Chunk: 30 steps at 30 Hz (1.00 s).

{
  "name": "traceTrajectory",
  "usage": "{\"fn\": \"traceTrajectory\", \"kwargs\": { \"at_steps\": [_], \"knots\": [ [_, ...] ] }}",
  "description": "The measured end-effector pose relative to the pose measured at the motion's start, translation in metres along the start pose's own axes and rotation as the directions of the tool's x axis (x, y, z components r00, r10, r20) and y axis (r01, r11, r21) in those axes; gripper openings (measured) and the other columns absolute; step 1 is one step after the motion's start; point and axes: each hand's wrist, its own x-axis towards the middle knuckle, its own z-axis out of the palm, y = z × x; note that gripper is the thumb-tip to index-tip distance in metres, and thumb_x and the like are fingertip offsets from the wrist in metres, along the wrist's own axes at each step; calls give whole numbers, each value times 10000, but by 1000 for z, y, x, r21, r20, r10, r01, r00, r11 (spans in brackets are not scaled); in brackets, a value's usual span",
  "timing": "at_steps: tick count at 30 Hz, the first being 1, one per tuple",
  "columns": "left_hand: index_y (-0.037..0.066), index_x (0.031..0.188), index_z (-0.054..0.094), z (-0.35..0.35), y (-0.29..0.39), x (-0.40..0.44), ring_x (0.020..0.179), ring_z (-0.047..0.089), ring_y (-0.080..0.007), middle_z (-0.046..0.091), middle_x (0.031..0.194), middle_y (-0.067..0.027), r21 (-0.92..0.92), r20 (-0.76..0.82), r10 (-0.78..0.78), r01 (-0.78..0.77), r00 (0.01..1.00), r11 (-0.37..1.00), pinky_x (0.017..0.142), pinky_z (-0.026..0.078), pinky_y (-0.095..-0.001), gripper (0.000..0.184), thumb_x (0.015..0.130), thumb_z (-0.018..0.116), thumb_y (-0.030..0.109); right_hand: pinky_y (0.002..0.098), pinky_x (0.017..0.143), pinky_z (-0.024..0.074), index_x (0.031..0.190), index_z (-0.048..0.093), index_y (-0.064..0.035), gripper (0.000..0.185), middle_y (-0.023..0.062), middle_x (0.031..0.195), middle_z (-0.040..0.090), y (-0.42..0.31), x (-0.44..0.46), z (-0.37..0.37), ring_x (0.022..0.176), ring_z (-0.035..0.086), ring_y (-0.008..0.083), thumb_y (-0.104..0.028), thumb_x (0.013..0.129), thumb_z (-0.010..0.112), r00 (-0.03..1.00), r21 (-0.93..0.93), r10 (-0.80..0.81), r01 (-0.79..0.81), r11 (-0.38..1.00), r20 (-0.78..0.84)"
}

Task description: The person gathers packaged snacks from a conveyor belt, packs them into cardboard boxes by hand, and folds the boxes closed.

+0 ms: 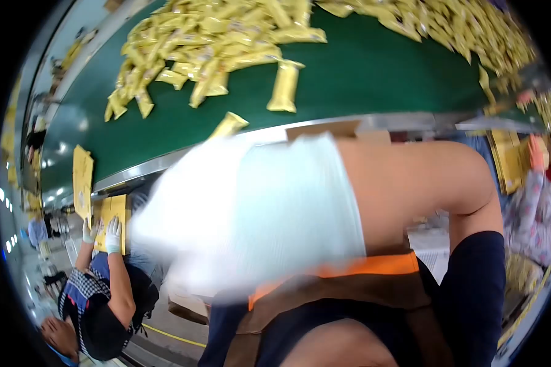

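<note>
- Yellow packets (208,37) lay heaped toward the far edge of the green surface (361,79).
- One packet (229,125) lay at the near metal edge (404,120), just beside the gloved right hand (193,214).
- Blur hid whether this hand was open or closed; the left hand was unseen.
- Further left, a co-worker (92,306) touched a yellow carton (109,211).

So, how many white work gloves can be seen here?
3 distinguishable: a blurred one on the camera wearer's right hand; two on a co-worker at left, one against a yellow cardboard carton, the other left of it. Others may be hidden.
</note>
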Motion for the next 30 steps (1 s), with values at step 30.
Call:
{"fn": "traceTrajectory", "kwargs": {
  "at_steps": [30],
  "knots": [
    [-10, 1443, 401, -62, -106, 11, 1126, 589, -345, 577, 1280, -204, -353, -511, -411, 252, 754, 901, 976, 452, -341, 582, 900, 608, 30, 392, 944, 466, 1212, 625, -45, 499, 133, 1154, 656, 234, -174, -27, 1085, 600, 303, -347, 822, 702, 751, 95, 655, -649, 755, -79]
  ]
}}
